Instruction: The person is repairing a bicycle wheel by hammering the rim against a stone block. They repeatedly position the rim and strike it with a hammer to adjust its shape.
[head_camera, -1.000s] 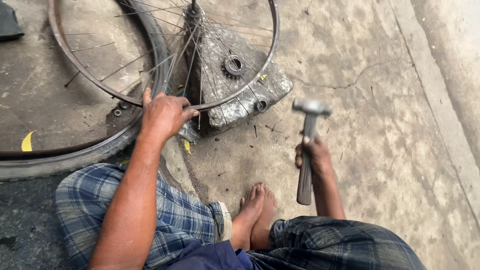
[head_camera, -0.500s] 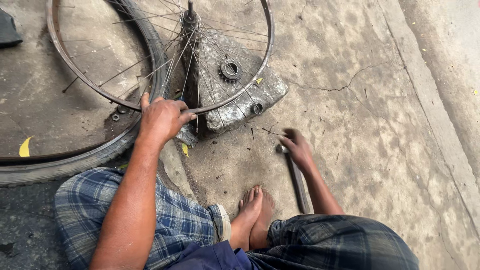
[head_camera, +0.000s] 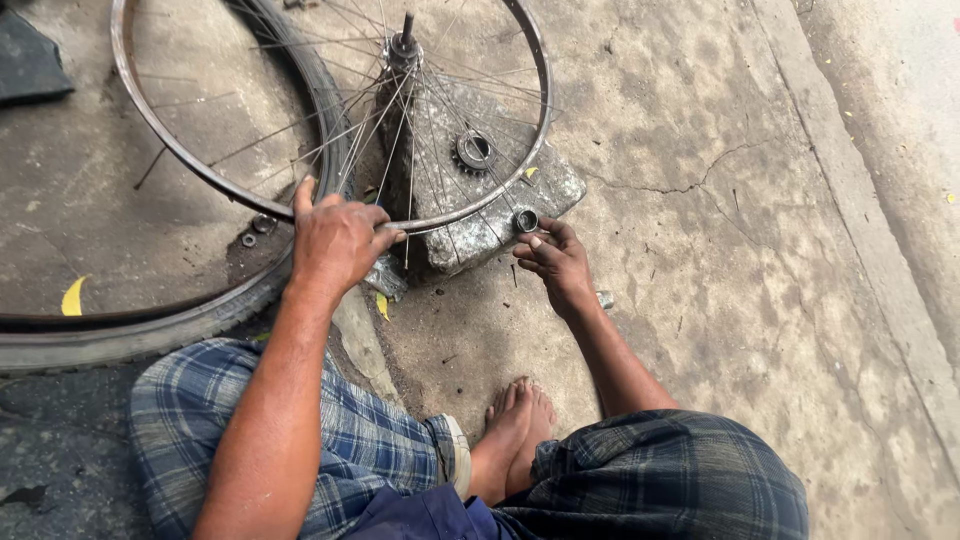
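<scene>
My left hand (head_camera: 338, 238) grips the lower edge of a bare spoked bicycle wheel rim (head_camera: 180, 160) that stands tilted over a rough stone block (head_camera: 500, 215). The wheel's hub (head_camera: 403, 45) with its axle is at the top. On the near edge of the block lies a small metal ring (head_camera: 526, 220), and the bunched fingertips of my right hand (head_camera: 555, 262) pinch it. A toothed sprocket (head_camera: 472, 152) lies on the block behind the spokes. The hammer lies on the ground under my right forearm, with only its end (head_camera: 604, 298) showing.
A black tyre (head_camera: 150, 330) curves across the ground at left. Small nuts (head_camera: 257, 230) lie near it. I sit on cracked concrete with my bare feet (head_camera: 515, 425) between my knees. A raised kerb runs along the right side.
My right hand has put the hammer down on the ground and moved left and forward to the metal ring on the block. My left hand has stayed on the rim.
</scene>
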